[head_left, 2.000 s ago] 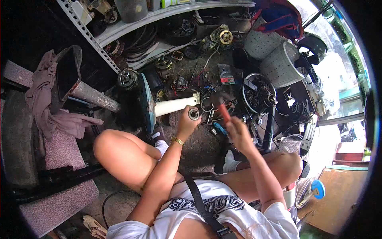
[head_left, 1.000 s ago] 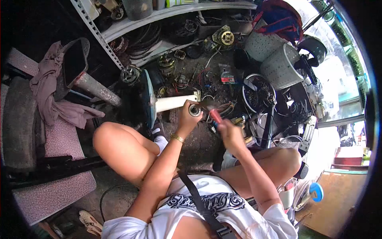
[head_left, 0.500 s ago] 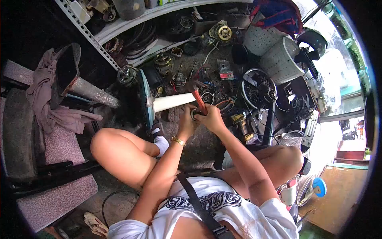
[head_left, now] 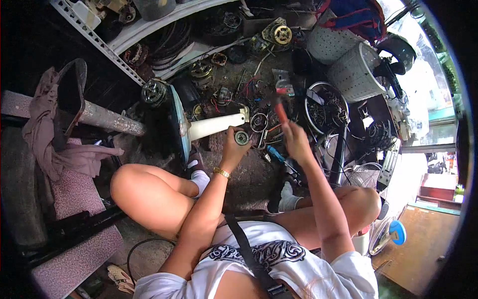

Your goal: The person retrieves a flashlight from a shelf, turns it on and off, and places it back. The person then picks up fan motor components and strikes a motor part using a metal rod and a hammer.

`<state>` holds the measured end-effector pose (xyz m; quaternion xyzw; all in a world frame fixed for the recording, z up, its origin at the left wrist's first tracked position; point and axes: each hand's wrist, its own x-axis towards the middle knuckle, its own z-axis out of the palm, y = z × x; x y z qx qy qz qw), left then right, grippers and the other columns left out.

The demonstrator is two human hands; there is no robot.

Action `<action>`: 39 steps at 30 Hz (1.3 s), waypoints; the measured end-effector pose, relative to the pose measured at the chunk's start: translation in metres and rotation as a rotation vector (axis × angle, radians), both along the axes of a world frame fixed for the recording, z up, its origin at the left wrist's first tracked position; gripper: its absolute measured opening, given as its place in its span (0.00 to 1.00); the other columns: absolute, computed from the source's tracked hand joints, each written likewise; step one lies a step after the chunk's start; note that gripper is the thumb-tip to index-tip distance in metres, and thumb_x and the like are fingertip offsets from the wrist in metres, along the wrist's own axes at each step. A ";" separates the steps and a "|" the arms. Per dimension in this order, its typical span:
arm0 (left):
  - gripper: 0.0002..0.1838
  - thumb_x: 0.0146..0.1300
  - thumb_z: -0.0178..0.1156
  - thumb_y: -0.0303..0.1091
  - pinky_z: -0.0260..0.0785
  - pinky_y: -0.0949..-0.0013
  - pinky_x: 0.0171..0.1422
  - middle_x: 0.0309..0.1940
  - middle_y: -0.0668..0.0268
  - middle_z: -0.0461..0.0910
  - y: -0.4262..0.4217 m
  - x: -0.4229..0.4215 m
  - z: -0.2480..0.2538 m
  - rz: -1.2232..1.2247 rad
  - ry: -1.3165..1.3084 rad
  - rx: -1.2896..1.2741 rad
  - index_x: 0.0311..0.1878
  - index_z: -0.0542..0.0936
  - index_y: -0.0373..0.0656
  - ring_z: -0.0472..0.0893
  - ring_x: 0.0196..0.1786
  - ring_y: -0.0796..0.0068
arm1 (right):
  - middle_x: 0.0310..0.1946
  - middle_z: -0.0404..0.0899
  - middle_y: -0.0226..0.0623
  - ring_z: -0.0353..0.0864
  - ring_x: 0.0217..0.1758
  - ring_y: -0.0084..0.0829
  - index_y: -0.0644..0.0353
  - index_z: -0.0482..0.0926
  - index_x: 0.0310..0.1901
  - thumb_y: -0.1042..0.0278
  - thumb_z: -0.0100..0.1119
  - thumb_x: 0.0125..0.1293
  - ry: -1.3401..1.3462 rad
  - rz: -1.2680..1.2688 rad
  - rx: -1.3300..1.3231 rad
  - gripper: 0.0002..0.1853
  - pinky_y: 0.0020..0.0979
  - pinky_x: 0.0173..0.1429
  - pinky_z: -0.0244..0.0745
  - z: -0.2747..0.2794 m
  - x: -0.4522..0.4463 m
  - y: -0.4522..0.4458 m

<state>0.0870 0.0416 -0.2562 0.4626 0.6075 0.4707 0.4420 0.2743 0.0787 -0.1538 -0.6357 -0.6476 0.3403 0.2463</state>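
Note:
My left hand (head_left: 234, 151) is closed around a small round metal part (head_left: 241, 138), its ringed face turned up. It is held just below the free end of a white post (head_left: 219, 125), which lies sideways from a pale blue-edged base (head_left: 179, 124). My right hand (head_left: 297, 141) grips a hammer by its red handle (head_left: 281, 112), to the right of the left hand and apart from the metal part. The hammer's head is dark and hard to make out. On the floor between my hands and right foot lies a blue-handled tool (head_left: 275, 153).
Motors (head_left: 277, 34), wires and loose parts litter the floor ahead. A round basin (head_left: 326, 107) of scraps and perforated white tubs (head_left: 356, 72) stand at the right. A metal shelf (head_left: 99, 42) is at the upper left, a pink speckled bench (head_left: 79, 199) at the left.
My right hand has moved right, away from my left hand, carrying the hammer. The round part's face now shows in my left hand, and the blue-handled tool has come into sight.

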 end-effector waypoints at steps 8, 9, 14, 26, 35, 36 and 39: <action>0.23 0.45 0.68 0.27 0.66 0.69 0.43 0.33 0.64 0.72 0.010 -0.004 -0.011 0.045 0.045 0.248 0.41 0.66 0.40 0.73 0.37 0.73 | 0.13 0.64 0.35 0.63 0.17 0.25 0.64 0.71 0.35 0.56 0.41 0.70 0.222 -0.031 0.429 0.18 0.28 0.22 0.59 0.071 -0.022 -0.052; 0.23 0.45 0.68 0.27 0.66 0.69 0.43 0.32 0.64 0.72 0.011 -0.004 -0.006 0.034 0.072 0.244 0.41 0.66 0.40 0.73 0.37 0.73 | 0.14 0.64 0.39 0.65 0.17 0.28 0.64 0.71 0.35 0.57 0.41 0.69 0.007 0.087 0.294 0.17 0.30 0.23 0.60 0.040 -0.017 -0.056; 0.21 0.47 0.68 0.28 0.67 0.69 0.46 0.34 0.64 0.73 -0.005 -0.006 -0.031 0.050 0.113 0.210 0.42 0.68 0.40 0.74 0.39 0.75 | 0.15 0.65 0.46 0.68 0.19 0.35 0.64 0.70 0.34 0.60 0.42 0.69 -0.060 0.205 -0.050 0.15 0.34 0.26 0.63 0.024 -0.018 -0.059; 0.20 0.52 0.64 0.25 0.62 0.75 0.28 0.29 0.72 0.73 -0.006 -0.028 -0.057 0.438 -1.100 -0.212 0.47 0.69 0.49 0.69 0.23 0.82 | 0.35 0.78 0.51 0.77 0.42 0.52 0.58 0.75 0.40 0.48 0.46 0.63 -0.367 -0.354 -0.287 0.20 0.47 0.44 0.70 -0.151 0.005 -0.076; 0.17 0.55 0.63 0.27 0.67 0.77 0.30 0.32 0.67 0.75 0.002 -0.032 -0.022 0.394 -0.850 -0.054 0.48 0.71 0.38 0.73 0.27 0.81 | 0.31 0.79 0.46 0.78 0.38 0.50 0.56 0.78 0.40 0.60 0.57 0.54 -0.342 -0.054 0.025 0.13 0.46 0.41 0.72 -0.219 -0.014 -0.082; 0.17 0.55 0.63 0.27 0.67 0.77 0.30 0.32 0.67 0.75 0.000 -0.028 -0.020 0.402 -0.850 -0.053 0.48 0.71 0.38 0.73 0.27 0.81 | 0.31 0.79 0.47 0.78 0.38 0.50 0.56 0.78 0.41 0.62 0.57 0.54 -0.224 -0.219 -0.096 0.13 0.46 0.41 0.72 -0.223 -0.015 -0.067; 0.19 0.55 0.64 0.27 0.71 0.76 0.37 0.35 0.67 0.75 -0.005 -0.020 -0.020 0.310 -0.511 -0.081 0.49 0.70 0.38 0.76 0.31 0.80 | 0.33 0.79 0.50 0.79 0.38 0.50 0.57 0.79 0.37 0.65 0.54 0.55 -0.247 -0.274 -0.253 0.10 0.45 0.41 0.73 -0.225 -0.021 -0.032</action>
